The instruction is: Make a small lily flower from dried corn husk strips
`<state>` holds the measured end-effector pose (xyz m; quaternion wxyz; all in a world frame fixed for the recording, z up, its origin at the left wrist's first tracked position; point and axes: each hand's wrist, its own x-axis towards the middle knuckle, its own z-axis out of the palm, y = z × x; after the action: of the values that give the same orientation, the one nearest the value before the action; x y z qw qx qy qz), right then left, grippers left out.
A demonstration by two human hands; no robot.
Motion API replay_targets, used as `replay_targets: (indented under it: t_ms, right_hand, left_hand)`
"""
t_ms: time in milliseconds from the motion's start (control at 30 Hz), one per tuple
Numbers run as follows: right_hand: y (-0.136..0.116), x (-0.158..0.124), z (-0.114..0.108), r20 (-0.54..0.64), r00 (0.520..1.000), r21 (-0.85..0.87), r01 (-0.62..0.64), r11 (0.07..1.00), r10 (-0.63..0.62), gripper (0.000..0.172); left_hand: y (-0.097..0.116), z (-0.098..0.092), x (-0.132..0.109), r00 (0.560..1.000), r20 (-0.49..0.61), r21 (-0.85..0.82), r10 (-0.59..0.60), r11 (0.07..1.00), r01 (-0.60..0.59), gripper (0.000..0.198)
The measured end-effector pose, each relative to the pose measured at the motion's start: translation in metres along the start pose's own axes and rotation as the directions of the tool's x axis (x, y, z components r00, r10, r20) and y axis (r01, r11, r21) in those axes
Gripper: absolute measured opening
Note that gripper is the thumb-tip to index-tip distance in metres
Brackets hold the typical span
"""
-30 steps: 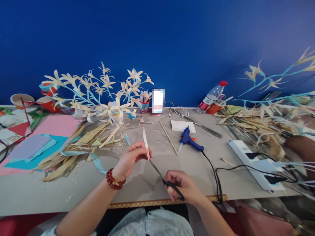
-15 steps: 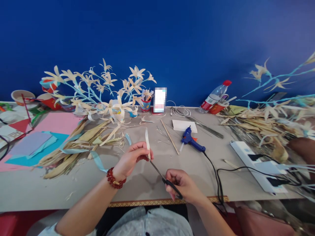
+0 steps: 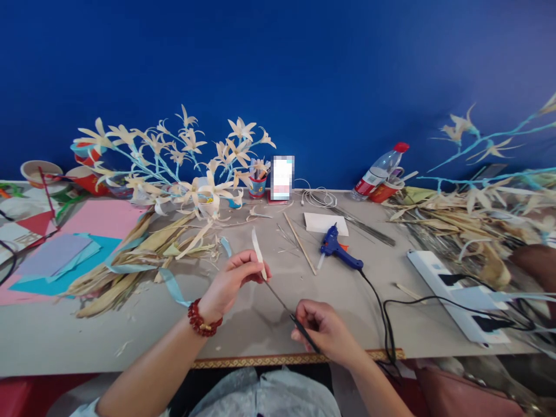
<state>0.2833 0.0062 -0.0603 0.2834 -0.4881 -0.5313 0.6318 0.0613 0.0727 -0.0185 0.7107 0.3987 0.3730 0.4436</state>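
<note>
Between the thumb and fingers of my left hand (image 3: 243, 271) is a narrow cream husk strip (image 3: 257, 246), its pointed end standing up and away from me. My right hand (image 3: 321, 329) is closed around the dark handles of a pair of scissors (image 3: 278, 298). The scissor blades slant up to the left, and their tips meet the lower end of the strip just under my left fingers. From this angle the blades look closed together. Part of the handles is hidden by my right fingers.
Right of my hands lies a blue glue gun (image 3: 339, 249) with a trailing cord, near a power strip (image 3: 456, 295). Dried husks (image 3: 139, 255) and coloured paper (image 3: 65, 255) cover the left. Husk flowers (image 3: 191, 139), a phone (image 3: 282, 176) and a bottle (image 3: 377, 174) stand behind.
The strip's upper end has tilted left and now looks more pointed. The scissors have closed and turned edge-on. A small pale scrap now lies on the table near the front edge.
</note>
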Motion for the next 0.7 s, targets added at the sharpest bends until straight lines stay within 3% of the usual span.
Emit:
replay_targets:
  t_ms: [200, 433, 700]
  right_hand:
    - [0.000, -0.002, 0.015, -0.062, 0.998, 0.191, 0.036, 0.981, -0.024, 0.055]
    - [-0.001, 0.012, 0.047, -0.130, 0.988, 0.341, 0.129, 0.931, -0.089, 0.055]
    - [-0.003, 0.014, 0.054, -0.164, 0.981, 0.357, 0.160, 0.920, -0.107, 0.054]
  left_hand:
    - [-0.002, 0.004, 0.000, 0.987, -0.121, -0.067, 0.107, 0.991, -0.116, 0.013]
    - [-0.011, 0.013, -0.001, 0.990, -0.120, -0.133, 0.071, 0.987, -0.087, 0.013]
    - [-0.015, 0.016, -0.002, 0.989, -0.120, -0.202, 0.086, 0.973, -0.109, 0.010]
